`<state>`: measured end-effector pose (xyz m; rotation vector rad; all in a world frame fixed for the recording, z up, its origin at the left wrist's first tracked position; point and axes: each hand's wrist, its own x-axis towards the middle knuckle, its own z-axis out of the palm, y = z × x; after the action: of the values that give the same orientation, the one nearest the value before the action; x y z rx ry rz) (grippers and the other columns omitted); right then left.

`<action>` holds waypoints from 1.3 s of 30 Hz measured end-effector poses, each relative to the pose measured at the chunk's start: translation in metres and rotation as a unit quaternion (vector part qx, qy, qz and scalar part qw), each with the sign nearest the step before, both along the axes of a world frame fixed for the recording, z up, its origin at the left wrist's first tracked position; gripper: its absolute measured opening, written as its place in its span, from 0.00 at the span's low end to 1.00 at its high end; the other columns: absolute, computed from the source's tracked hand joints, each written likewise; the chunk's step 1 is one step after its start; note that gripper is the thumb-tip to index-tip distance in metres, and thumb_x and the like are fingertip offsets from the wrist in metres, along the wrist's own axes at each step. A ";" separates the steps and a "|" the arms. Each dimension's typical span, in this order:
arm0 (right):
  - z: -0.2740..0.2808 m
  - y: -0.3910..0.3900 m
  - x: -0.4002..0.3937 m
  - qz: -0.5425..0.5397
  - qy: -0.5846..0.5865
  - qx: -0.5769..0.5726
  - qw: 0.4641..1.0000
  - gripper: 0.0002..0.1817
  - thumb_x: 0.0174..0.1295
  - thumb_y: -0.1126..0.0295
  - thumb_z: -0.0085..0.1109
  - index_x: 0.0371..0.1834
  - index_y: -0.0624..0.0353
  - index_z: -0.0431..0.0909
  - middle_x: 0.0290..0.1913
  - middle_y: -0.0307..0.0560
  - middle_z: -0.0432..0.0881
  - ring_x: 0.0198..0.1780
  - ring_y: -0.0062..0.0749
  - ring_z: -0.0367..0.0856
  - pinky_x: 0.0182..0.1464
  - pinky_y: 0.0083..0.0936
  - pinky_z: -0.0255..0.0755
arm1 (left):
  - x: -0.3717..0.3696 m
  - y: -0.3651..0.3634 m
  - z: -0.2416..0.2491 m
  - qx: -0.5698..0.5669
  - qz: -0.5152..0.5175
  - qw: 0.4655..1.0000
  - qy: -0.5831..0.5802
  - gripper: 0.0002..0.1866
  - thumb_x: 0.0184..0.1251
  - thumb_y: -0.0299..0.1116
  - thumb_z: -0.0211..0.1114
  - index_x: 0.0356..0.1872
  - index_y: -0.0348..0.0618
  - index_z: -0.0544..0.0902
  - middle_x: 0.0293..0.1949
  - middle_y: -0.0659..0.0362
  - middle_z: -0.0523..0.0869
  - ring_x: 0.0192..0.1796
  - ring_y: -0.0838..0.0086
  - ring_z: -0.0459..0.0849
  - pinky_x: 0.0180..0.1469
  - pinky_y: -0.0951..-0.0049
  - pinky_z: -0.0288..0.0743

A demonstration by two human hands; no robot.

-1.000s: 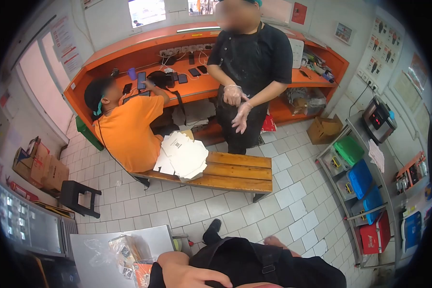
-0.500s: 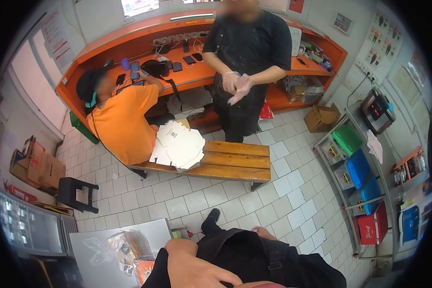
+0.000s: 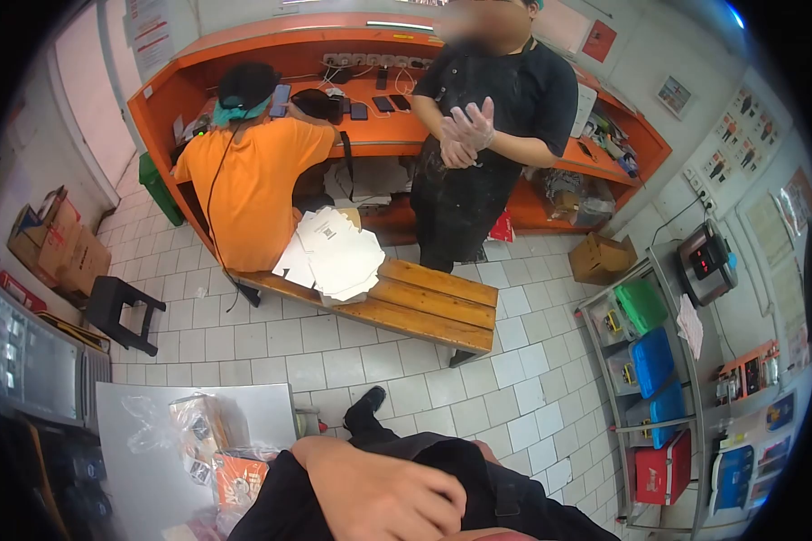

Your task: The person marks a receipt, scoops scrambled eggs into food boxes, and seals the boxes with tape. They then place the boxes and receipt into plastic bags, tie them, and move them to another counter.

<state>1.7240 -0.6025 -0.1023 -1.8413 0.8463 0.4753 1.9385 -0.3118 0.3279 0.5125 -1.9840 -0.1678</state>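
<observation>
My left hand [image 3: 383, 491] lies across the front of my black apron [image 3: 505, 491], its fingers bent inward and close together. Whatever may be under those fingers is hidden. Of my right arm or hand only a small patch of skin shows beyond the apron's edge, and its fingers cannot be made out. A grey metal table [image 3: 135, 464] is just left of my left hand. On it lie a clear plastic bag of packets [image 3: 198, 437] and an orange printed packet [image 3: 242, 473].
A wooden bench [image 3: 433, 298] ahead bears flat white cardboard pieces [image 3: 334, 257]. A seated person in orange [image 3: 253, 194] leans at an orange counter [image 3: 379, 135]. Another person in black stands rubbing gloved hands [image 3: 465, 131]. Right is a metal rack [image 3: 618, 424]; left, a black stool [image 3: 122, 311].
My view has shifted, and more of my left hand shows. The seated person has turned and bent toward the counter. The standing person's gloved hands have risen, with fingers now pointing up.
</observation>
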 end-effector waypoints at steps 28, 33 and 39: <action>-0.039 -0.011 0.006 0.091 0.036 -0.037 0.995 0.19 0.51 0.62 0.64 0.45 0.58 0.78 0.30 0.47 0.84 0.32 0.31 0.83 0.38 0.25 0.75 | -0.059 -0.030 -0.008 0.024 -0.166 0.984 0.057 0.13 0.63 0.41 0.56 0.34 0.40 0.79 0.35 0.53 0.80 0.36 0.58 0.79 0.39 0.58 0.72; -0.040 -0.013 0.007 0.106 0.038 -0.041 0.993 0.19 0.51 0.62 0.64 0.45 0.58 0.78 0.29 0.46 0.84 0.32 0.31 0.83 0.38 0.25 0.75 | -0.040 -0.011 -0.008 0.059 -0.113 0.992 0.013 0.10 0.65 0.37 0.55 0.31 0.42 0.79 0.34 0.54 0.80 0.35 0.59 0.79 0.39 0.57 0.72; -0.048 -0.011 0.017 0.133 0.041 -0.051 0.989 0.19 0.51 0.62 0.64 0.45 0.58 0.78 0.29 0.46 0.84 0.31 0.31 0.83 0.38 0.25 0.75 | -0.049 -0.009 -0.013 0.017 -0.147 0.988 0.052 0.12 0.65 0.39 0.54 0.34 0.41 0.79 0.36 0.48 0.80 0.38 0.53 0.79 0.43 0.52 0.72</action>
<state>1.7409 -0.6133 -0.1502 -2.0530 0.6919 0.6908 1.8899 -0.3204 0.3151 0.2263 -1.9489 -0.4046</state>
